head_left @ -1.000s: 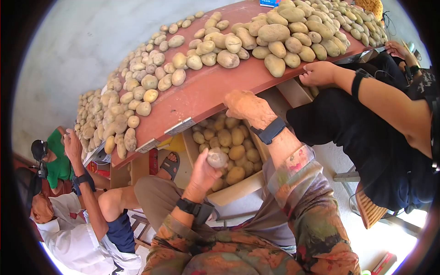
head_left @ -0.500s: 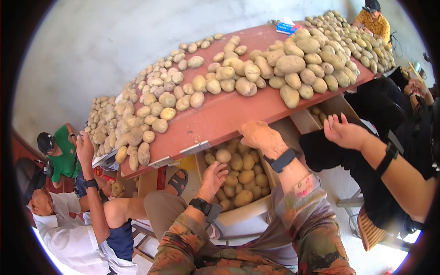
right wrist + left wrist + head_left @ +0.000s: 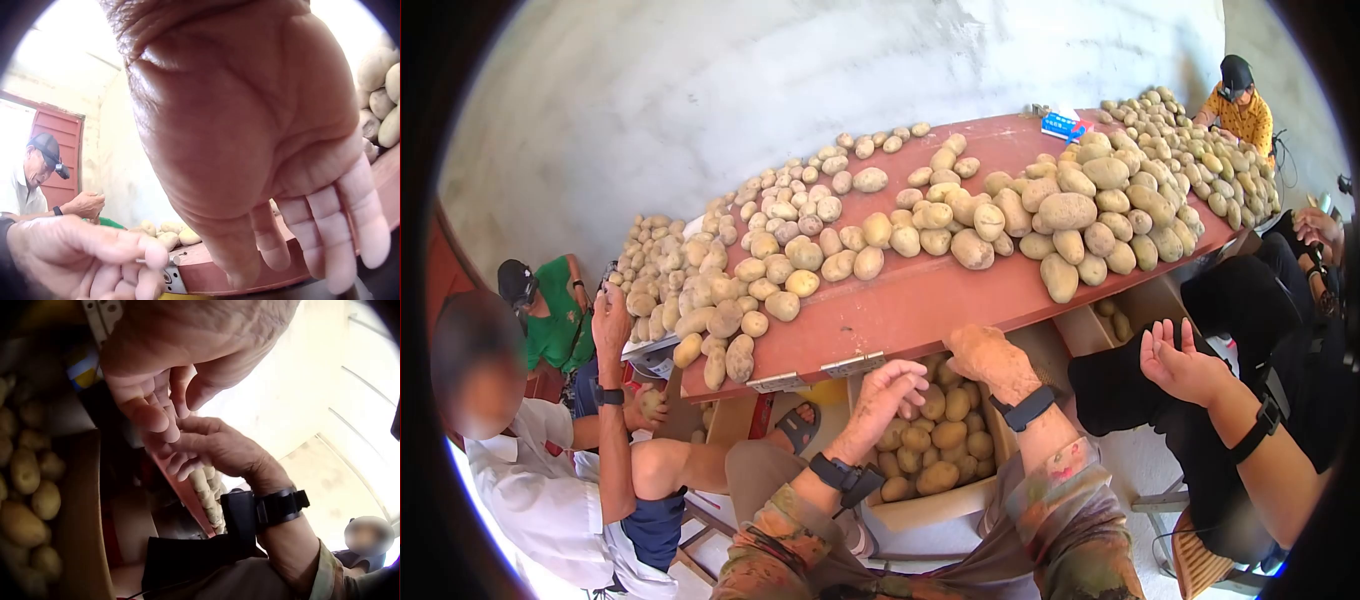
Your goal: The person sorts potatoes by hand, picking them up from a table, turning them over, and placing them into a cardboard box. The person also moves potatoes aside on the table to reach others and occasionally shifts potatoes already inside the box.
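Note:
Both bare hands hover close together above a cardboard box (image 3: pixel 945 508) of potatoes (image 3: pixel 935 440). My left hand (image 3: pixel 887 402) is empty, its fingers loosely bent. Just right of it, my right hand (image 3: pixel 992 358) hangs at the table's front edge and holds nothing. In the right wrist view the right hand (image 3: pixel 250 137) shows its palm, fingers pointing down, with the left hand (image 3: pixel 94 259) at lower left. The left wrist view has the left hand (image 3: pixel 194 356) above the right hand (image 3: pixel 225 450), their fingertips overlapping there.
A red table (image 3: pixel 880 310) bears a long heap of potatoes (image 3: pixel 1070 210) and a blue tissue box (image 3: pixel 1062 126). Metal hinges (image 3: pixel 852 364) sit on its front edge. Another person's hand (image 3: pixel 1185 365) is at the right; a person in white (image 3: pixel 540 490) sits at left.
My left hand held a potato over the box, released it among the others, then rose toward the right hand. The right hand stays by the table edge. The head view has tilted upward.

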`<act>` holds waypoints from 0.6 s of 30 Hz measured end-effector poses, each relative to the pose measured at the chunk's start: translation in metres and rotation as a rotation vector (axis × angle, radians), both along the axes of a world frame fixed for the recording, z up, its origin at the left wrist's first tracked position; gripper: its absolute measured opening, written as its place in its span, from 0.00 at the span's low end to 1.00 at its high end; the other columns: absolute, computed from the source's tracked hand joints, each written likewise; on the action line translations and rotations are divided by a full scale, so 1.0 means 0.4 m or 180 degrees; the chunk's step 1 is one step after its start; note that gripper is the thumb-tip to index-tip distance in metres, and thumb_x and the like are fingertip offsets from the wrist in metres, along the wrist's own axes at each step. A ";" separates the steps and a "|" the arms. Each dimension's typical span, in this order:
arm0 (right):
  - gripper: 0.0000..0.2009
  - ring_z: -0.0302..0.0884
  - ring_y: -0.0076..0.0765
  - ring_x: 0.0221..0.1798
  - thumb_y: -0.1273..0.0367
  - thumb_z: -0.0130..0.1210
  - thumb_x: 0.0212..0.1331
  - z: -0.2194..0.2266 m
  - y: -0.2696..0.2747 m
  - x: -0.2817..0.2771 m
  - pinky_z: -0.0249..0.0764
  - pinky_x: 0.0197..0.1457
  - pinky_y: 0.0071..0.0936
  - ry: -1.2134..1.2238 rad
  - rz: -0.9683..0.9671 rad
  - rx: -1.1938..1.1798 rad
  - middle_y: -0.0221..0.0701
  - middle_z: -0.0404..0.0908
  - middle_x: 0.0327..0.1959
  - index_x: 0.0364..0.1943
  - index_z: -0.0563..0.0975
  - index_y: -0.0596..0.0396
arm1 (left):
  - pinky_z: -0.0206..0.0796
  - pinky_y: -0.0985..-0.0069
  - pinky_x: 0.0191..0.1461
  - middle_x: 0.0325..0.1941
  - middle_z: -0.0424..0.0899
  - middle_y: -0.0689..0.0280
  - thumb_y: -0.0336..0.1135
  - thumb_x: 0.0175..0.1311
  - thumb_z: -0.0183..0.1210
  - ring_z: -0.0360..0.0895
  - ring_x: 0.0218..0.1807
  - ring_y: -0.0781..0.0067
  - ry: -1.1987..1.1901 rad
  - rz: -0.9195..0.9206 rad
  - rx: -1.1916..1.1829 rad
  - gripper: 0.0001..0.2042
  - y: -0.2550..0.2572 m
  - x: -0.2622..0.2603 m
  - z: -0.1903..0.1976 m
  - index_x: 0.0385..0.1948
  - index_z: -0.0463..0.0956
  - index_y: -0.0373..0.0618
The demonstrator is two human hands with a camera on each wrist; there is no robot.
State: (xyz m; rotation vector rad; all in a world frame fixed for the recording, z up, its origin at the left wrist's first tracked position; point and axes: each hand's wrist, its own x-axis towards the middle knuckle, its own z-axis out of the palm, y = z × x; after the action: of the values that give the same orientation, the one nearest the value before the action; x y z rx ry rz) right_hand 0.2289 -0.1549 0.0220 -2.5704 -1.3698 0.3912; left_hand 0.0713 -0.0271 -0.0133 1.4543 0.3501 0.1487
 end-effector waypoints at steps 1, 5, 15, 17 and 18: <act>0.11 0.82 0.50 0.44 0.71 0.56 0.50 -0.002 0.003 0.001 0.78 0.47 0.42 0.0023 -0.0008 -0.0029 0.45 0.83 0.37 0.37 0.82 0.58 | 0.69 0.86 0.27 0.36 0.81 0.65 0.31 0.68 0.51 0.78 0.31 0.81 -0.0064 0.0025 0.0056 0.09 0.014 0.010 0.023 0.45 0.75 0.40; 0.10 0.80 0.51 0.43 0.69 0.58 0.49 -0.011 0.008 0.002 0.76 0.46 0.43 -0.0049 0.0060 0.0031 0.43 0.82 0.35 0.36 0.80 0.57 | 0.68 0.86 0.28 0.35 0.81 0.65 0.30 0.67 0.51 0.78 0.31 0.81 -0.0082 0.0250 0.0405 0.09 0.073 0.049 0.102 0.45 0.75 0.40; 0.11 0.81 0.47 0.47 0.71 0.53 0.52 0.005 0.022 -0.010 0.77 0.49 0.39 -0.0026 0.0101 -0.0120 0.42 0.83 0.40 0.39 0.82 0.55 | 0.63 0.64 0.58 0.55 0.69 0.49 0.37 0.57 0.57 0.69 0.57 0.53 -0.0555 0.0881 0.3318 0.27 0.226 0.192 0.178 0.59 0.63 0.39; 0.11 0.81 0.47 0.47 0.71 0.54 0.52 0.000 0.020 -0.011 0.77 0.49 0.39 -0.0031 0.0105 -0.0043 0.42 0.83 0.40 0.38 0.82 0.55 | 0.60 0.62 0.61 0.59 0.65 0.47 0.37 0.57 0.57 0.65 0.60 0.50 -0.0669 0.0762 0.3715 0.29 0.255 0.234 0.178 0.61 0.60 0.40; 0.11 0.81 0.47 0.47 0.71 0.54 0.52 0.002 0.014 -0.014 0.77 0.49 0.39 -0.0052 0.0110 0.0027 0.41 0.83 0.39 0.38 0.82 0.54 | 0.59 0.61 0.62 0.61 0.62 0.47 0.37 0.57 0.57 0.64 0.61 0.49 -0.0721 0.0706 0.3912 0.30 0.263 0.248 0.186 0.62 0.59 0.41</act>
State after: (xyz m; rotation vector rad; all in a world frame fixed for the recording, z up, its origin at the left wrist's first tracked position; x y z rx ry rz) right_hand 0.2231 -0.1494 0.0228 -2.5518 -1.4201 0.3702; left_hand 0.1706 0.0783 0.0613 2.5674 0.2226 0.8063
